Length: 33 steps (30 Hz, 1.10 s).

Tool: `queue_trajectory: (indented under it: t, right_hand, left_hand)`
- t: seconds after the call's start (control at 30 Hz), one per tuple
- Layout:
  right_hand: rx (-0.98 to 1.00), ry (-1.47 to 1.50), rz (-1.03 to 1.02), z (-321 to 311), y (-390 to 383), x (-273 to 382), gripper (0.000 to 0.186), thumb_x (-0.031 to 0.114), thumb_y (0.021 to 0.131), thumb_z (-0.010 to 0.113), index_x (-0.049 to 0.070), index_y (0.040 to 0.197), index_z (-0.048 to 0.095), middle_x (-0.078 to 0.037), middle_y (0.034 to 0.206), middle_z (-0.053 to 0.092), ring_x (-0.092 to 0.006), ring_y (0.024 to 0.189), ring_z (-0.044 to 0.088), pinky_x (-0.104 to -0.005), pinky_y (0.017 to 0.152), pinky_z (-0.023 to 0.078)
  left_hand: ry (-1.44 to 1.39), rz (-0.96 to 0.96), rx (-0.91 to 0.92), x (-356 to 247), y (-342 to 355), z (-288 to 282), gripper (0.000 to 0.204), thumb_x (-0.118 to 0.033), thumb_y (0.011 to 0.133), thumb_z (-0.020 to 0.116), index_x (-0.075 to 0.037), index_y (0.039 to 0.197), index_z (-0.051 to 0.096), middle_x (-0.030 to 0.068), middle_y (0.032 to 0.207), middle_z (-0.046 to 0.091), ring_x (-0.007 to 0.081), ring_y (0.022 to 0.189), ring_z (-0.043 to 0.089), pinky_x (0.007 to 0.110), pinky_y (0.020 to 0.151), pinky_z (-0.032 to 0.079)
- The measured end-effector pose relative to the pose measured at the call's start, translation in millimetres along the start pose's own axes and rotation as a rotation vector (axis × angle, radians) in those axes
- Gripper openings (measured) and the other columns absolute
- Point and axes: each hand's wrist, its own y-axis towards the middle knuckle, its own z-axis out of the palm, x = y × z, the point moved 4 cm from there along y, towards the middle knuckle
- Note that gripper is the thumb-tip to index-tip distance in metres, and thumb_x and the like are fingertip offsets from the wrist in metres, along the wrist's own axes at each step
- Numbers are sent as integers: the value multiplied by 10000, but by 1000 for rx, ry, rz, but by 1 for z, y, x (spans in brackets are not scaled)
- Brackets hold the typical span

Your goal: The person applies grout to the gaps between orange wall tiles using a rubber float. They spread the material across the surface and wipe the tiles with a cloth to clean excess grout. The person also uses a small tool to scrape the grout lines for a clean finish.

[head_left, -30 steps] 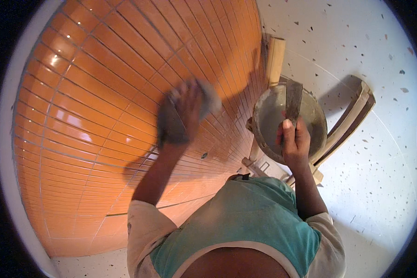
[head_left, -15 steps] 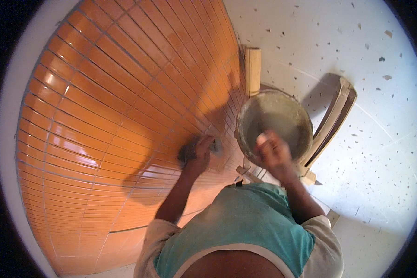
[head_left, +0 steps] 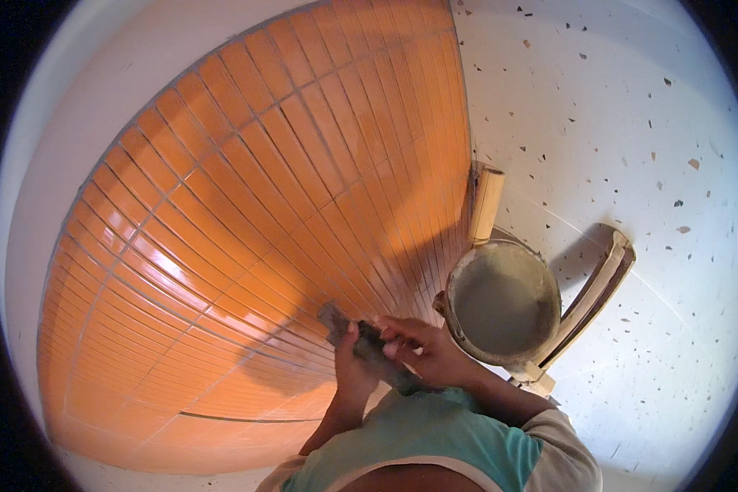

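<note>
Close to my body, my left hand (head_left: 354, 373) is closed on a long, grey, paste-smeared piece (head_left: 371, 348) whose exact kind I cannot make out. Its far end reaches toward the wall of narrow orange tiles (head_left: 221, 213). My right hand (head_left: 422, 351) is beside it, fingers curled against the piece's upper side; whatever they hold is hidden. To the right of my hands stands a worn round bucket (head_left: 459, 328) with smooth grey paste (head_left: 504, 303) inside.
A bamboo-like wooden length (head_left: 487, 205) stands beyond the bucket. Along the bucket's right side, a curved wooden piece (head_left: 594, 287) rises and casts a shadow. Pale flooring with dark chips (head_left: 672, 271) spreads to the right. A plain pale band borders the tiles on the left.
My right hand has come out of the bucket and moved left to the grey piece. My left hand has drawn the piece nearer my body. The view has shifted, so the bucket appears lower.
</note>
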Motion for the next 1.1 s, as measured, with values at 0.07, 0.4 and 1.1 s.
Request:
queue_trajectory:
  t: [0.07, 0.4, 1.1]
  right_hand:
    - [27, 226, 139, -3, 1, -2, 660, 351, 943, 553, -1, 1430, 282, -192, 1266, 514, -271, 1134, 538, -375, 874, 485]
    - [35, 429, 297, -34, -3, 10, 477, 302, 901, 648, 28, 1273, 528, -90, 1105, 637, -156, 978, 599, -287, 807, 487]
    - [-301, -427, 578, -188, -42, -88, 405, 353, 846, 672, -10, 1023, 653, -175, 926, 682, -293, 837, 651, -375, 782, 496]
  left_hand:
    - [-135, 37, 205, -9, -2, 9, 253, -318, 926, 569, -75, 992, 546, 73, 921, 582, 240, 871, 580, 396, 789, 495]
    - [34, 124, 342, -17, 4, 77, 497, -88, 718, 648, -54, 1190, 499, 129, 1055, 576, 261, 955, 574, 406, 877, 482]
    - [796, -245, 189, 73, 45, 46, 528, -154, 819, 723, 3, 1238, 443, 123, 1077, 599, 154, 752, 615, 233, 471, 465]
